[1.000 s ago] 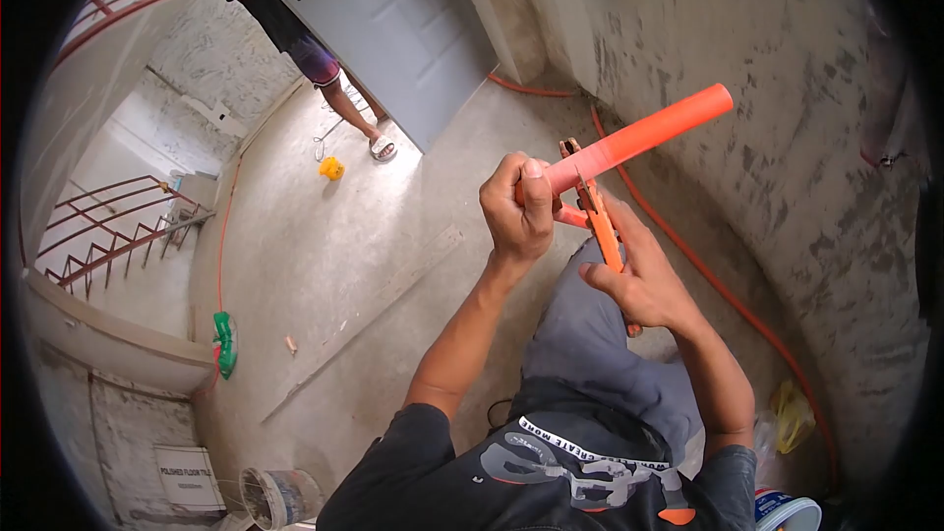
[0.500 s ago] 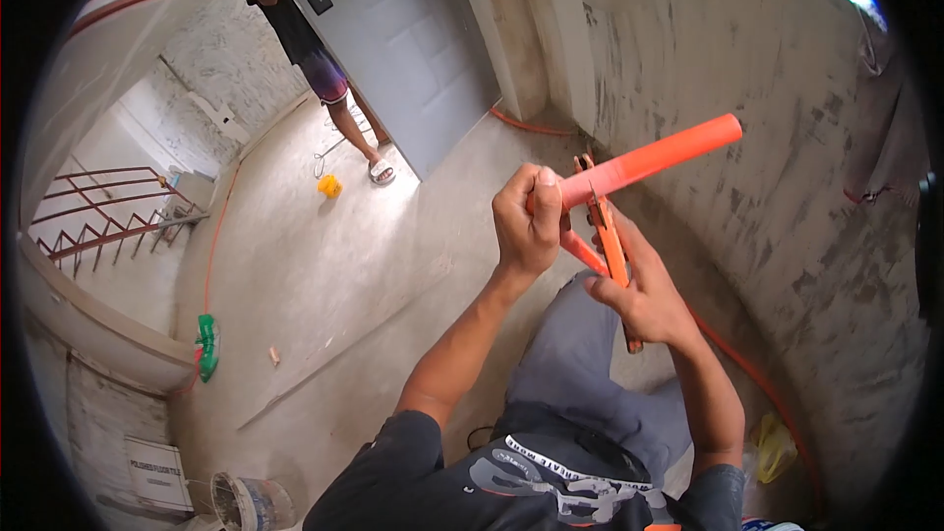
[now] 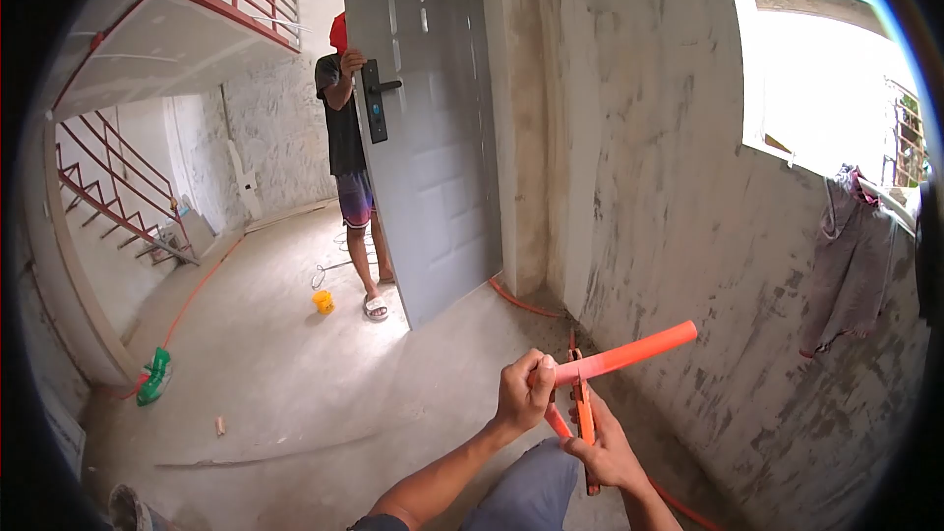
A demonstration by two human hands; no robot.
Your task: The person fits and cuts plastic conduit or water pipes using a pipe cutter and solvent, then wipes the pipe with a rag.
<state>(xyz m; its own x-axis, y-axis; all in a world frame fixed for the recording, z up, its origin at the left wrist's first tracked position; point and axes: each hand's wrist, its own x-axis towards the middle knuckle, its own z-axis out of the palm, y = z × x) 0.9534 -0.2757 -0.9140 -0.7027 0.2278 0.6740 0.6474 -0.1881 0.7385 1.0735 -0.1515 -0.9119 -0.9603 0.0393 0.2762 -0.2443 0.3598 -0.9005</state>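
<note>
My left hand (image 3: 525,397) is closed around one end of a short orange plastic pipe (image 3: 644,346), the thumb lying along its top. The pipe's free end points up to the right. In my right hand (image 3: 607,447) is an orange-handled tool (image 3: 586,415), held nearly upright, fingers wrapped round it. Its narrow upper part crosses the pipe just beside my left thumb, and a thin tip rises past the pipe. A reddish-orange bar slants below my left hand, next to the tool; I cannot tell whether it belongs to the tool.
A person (image 3: 346,152) stands holding the edge of a grey door (image 3: 442,138). Near their feet sits a small yellow bucket (image 3: 324,302). A green bundle (image 3: 154,377) and an orange hose (image 3: 202,280) lie leftward. Cloth (image 3: 851,270) hangs below the window at right.
My view has tilted up, so both hands sit lower in the picture and more door and window show. The grip on pipe and tool looks the same.
</note>
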